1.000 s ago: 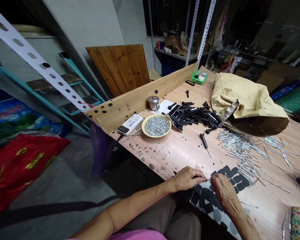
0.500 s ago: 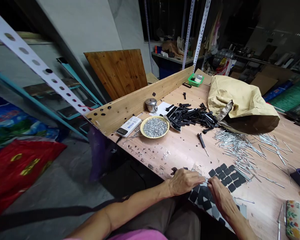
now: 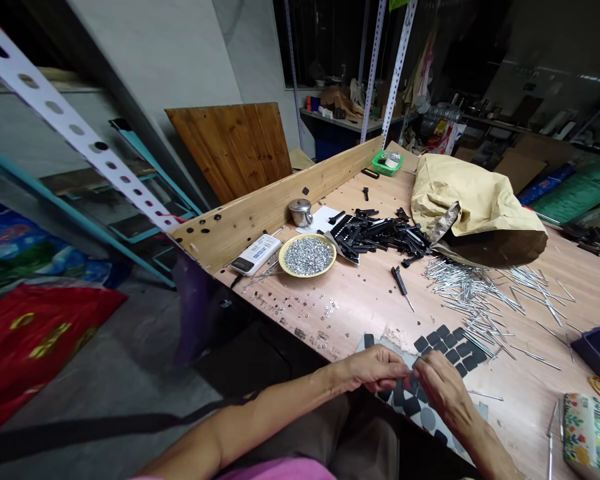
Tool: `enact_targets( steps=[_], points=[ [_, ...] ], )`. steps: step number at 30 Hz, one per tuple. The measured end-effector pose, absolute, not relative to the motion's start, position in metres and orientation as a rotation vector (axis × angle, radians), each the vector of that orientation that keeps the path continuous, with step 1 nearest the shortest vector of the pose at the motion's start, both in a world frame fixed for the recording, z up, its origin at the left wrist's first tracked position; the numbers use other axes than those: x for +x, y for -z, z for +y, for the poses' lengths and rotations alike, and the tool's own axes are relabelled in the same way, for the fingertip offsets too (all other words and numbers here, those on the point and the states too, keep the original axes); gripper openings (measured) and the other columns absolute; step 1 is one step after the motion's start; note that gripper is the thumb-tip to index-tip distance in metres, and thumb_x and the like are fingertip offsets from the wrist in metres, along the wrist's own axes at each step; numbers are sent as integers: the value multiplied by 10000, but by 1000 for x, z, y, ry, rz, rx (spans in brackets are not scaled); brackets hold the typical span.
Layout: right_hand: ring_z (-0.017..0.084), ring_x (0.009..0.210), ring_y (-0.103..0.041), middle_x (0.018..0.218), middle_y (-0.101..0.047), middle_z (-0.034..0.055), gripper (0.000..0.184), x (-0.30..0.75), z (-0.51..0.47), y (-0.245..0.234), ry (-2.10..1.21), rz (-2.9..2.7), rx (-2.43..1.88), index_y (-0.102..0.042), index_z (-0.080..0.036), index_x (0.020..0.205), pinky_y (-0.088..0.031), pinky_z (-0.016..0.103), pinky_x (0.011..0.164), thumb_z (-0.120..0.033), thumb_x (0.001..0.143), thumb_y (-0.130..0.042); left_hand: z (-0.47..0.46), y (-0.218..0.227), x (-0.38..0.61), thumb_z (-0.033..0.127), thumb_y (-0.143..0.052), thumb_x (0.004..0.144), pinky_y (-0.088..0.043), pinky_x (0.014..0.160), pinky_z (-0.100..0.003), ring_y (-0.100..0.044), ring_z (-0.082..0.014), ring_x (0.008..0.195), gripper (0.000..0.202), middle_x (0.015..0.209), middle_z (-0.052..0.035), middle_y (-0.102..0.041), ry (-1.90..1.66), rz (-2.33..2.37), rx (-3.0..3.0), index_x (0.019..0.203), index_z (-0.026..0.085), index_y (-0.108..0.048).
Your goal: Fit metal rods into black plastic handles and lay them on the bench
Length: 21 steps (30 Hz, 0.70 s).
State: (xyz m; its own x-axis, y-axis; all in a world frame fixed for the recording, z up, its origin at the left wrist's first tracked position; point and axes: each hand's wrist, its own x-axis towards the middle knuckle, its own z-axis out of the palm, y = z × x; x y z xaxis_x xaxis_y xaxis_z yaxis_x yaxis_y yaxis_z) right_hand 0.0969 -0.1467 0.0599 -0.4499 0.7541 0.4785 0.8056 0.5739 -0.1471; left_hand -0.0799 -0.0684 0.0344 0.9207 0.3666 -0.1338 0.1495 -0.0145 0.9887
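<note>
My left hand (image 3: 380,368) is closed in a pinch above the near table edge. My right hand (image 3: 440,383) is also pinched, its fingertips almost meeting the left ones. Whatever lies between the fingertips is small and mostly hidden. Under both hands lies a pale sheet (image 3: 480,412) bearing dark pads, some rounded and some square. More dark square pads (image 3: 451,341) are set in rows just beyond my right hand. A black plastic piece with a thin metal rod (image 3: 401,283) rests farther back.
A yellow bowl of small metal nuts (image 3: 308,257) stands beside a white scale (image 3: 256,255). Behind are piled black plastic parts (image 3: 380,235) and loose metal rods (image 3: 473,293) by a paper sack (image 3: 473,193). A flowered case (image 3: 591,433) and dark blue tray (image 3: 597,352) sit at right.
The dark piece that showed by my left hand is no longer seen there. The thin rod-like thing between the hands is now mostly hidden, and the left fingers are more curled.
</note>
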Motion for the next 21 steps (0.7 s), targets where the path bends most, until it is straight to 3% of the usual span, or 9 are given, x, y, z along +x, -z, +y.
enact_targets(
  steps=[4,7,11,13,16,18,21],
  points=[
    [111,492,-450,574,-478,-19,353,85,-150,-44,-103,-2044,-1599,-481,-221,692,-366,225,496,-320,962,-277,-75,-27,-79,412,-362,933,-405,536,-180,-571,-98,598,423,652,-18,-624,-654,605,2217,791,160,-672],
    [112,410,-408,484,-433,-35,491,74,-149,-38,-278,-1759,-1847,-413,-239,600,-339,229,427,-517,934,-185,-79,-21,-77,319,-376,941,-413,529,-176,-610,-100,608,364,663,-20,-653,-767,649,2545,780,166,-665],
    [135,378,-396,406,-426,-8,628,72,-143,-43,-391,-1554,-2087,-363,-247,475,-308,259,398,-692,839,-110,-81,-22,-71,265,-459,911,-445,579,-167,-645,-101,667,251,761,-12,-702,-757,768,2412,818,180,-676],
    [151,388,-442,420,-486,8,655,79,-141,-48,-429,-1512,-2158,-448,-246,477,-313,266,399,-676,846,-119,-80,-27,-69,251,-481,898,-458,630,-162,-655,-102,721,227,814,0,-717,-711,792,2213,836,189,-690],
    [174,519,-576,642,-655,33,573,91,-141,-56,-408,-1492,-2017,-636,-245,754,-402,271,455,-620,872,-220,-77,-34,-67,237,-484,884,-455,638,-157,-647,-101,699,243,782,13,-720,-622,793,1937,817,181,-710],
    [183,644,-629,800,-693,53,478,95,-142,-60,-386,-1576,-1831,-645,-235,887,-463,277,540,-590,868,-326,-75,-36,-67,235,-484,874,-451,622,-162,-636,-103,668,252,759,11,-717,-580,795,1837,806,165,-716],
    [171,689,-634,787,-684,51,373,94,-142,-61,-322,-1739,-1687,-633,-227,822,-475,263,595,-502,892,-390,-74,-36,-67,238,-486,870,-451,631,-167,-637,-108,683,253,764,0,-717,-575,788,1793,800,151,-713]
  ],
)
